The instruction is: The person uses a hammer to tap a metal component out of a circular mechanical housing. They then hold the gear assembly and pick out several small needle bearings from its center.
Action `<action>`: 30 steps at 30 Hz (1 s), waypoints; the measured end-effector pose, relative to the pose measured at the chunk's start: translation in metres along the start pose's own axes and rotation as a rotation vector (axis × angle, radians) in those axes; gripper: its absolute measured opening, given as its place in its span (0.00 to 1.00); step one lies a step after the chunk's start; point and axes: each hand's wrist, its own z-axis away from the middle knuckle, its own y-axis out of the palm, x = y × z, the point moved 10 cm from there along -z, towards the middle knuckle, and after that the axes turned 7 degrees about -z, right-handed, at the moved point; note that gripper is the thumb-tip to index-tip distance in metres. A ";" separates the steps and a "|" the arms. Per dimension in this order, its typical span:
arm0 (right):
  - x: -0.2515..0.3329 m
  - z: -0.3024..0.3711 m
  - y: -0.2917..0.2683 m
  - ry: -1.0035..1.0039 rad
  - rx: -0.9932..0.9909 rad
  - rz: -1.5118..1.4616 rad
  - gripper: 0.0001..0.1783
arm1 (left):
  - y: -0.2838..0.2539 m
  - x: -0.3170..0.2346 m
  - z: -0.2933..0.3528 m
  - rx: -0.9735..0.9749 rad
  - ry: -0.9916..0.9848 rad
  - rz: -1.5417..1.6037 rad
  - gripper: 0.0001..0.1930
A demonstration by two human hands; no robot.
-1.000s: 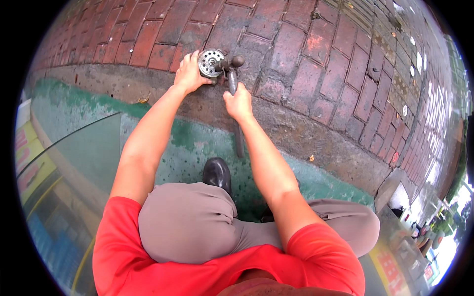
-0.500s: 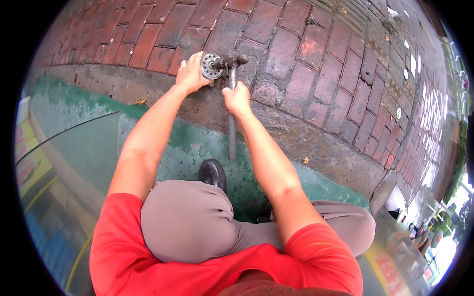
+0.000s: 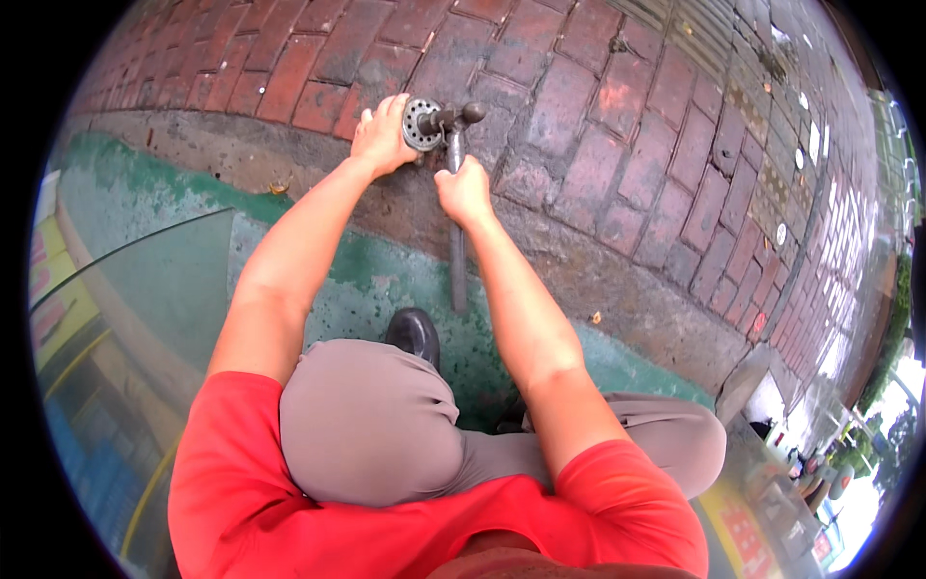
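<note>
Nearest of all, well on the near side of the fingers, are the red shirt (image 3: 405,531) and the taupe trousers (image 3: 367,425) over bent knees. A dark, shiny shoe (image 3: 413,334) pokes out ahead of one knee, just to the left of the lower end of the hammer (image 3: 457,261), whose handle runs from the right fingers back over a worn green strip of ground (image 3: 371,280).

The right hand (image 3: 465,191) is wrapped about that handle, fingers curled in with no slack to be seen (their undersides are hidden). Just beyond and to the left of it, the left hand (image 3: 382,143) has its fingers parted around the left side of a round metal disc (image 3: 412,122) pierced with a ring of holes; it grips the disc by the edge, standing on its side. The hammer's head lies beyond the right fingers, one end in front of the disc's middle; I cannot tell whether they touch.

A rough stone kerb (image 3: 241,159) passes beneath the hands, with a dry leaf (image 3: 279,189) to the left of the left fingers. Farther out, beyond all the fingertips, spreads damp red brick paving (image 3: 588,116).
</note>
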 end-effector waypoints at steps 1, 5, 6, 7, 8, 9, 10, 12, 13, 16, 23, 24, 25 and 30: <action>0.009 0.002 0.004 -0.009 -0.005 0.009 0.17 | -0.001 0.012 0.003 -0.024 -0.001 0.009 0.50; 0.010 0.009 0.003 0.019 -0.021 0.030 0.19 | 0.005 0.013 0.000 -0.015 -0.025 0.002 0.52; 0.015 0.008 0.005 0.024 -0.019 0.045 0.19 | 0.004 0.019 -0.003 0.015 -0.056 0.012 0.53; 0.019 0.009 0.006 0.029 -0.016 0.059 0.19 | 0.007 0.019 -0.003 0.040 -0.043 0.010 0.54; 0.018 0.011 0.007 0.062 0.031 0.067 0.21 | 0.010 0.019 -0.003 0.064 -0.031 0.007 0.54; 0.014 0.009 0.005 0.071 0.042 0.035 0.21 | 0.009 0.019 -0.005 0.083 -0.013 -0.003 0.55; 0.005 0.004 0.001 0.082 0.047 0.007 0.22 | 0.007 0.017 -0.012 0.117 -0.004 0.143 0.51; -0.006 -0.003 -0.002 0.114 0.043 -0.037 0.21 | 0.004 0.021 -0.025 0.195 0.001 0.431 0.44; -0.008 -0.007 0.000 0.107 0.050 -0.047 0.20 | 0.006 0.026 -0.032 0.232 0.002 0.577 0.41; -0.022 -0.017 -0.011 0.103 0.048 -0.051 0.17 | 0.017 0.034 -0.034 0.308 -0.319 0.937 0.23; -0.002 -0.008 -0.011 0.127 0.128 -0.177 0.11 | 0.046 0.071 -0.023 0.444 -0.535 1.360 0.12; -0.005 -0.009 -0.013 0.136 0.127 -0.166 0.09 | 0.046 0.070 -0.017 0.455 -0.541 1.427 0.14; -0.008 -0.010 -0.014 0.139 0.134 -0.190 0.09 | 0.050 0.070 -0.014 0.449 -0.534 1.525 0.15; -0.023 -0.010 -0.003 0.171 0.155 -0.319 0.08 | 0.063 0.061 0.004 0.494 -0.352 1.815 0.23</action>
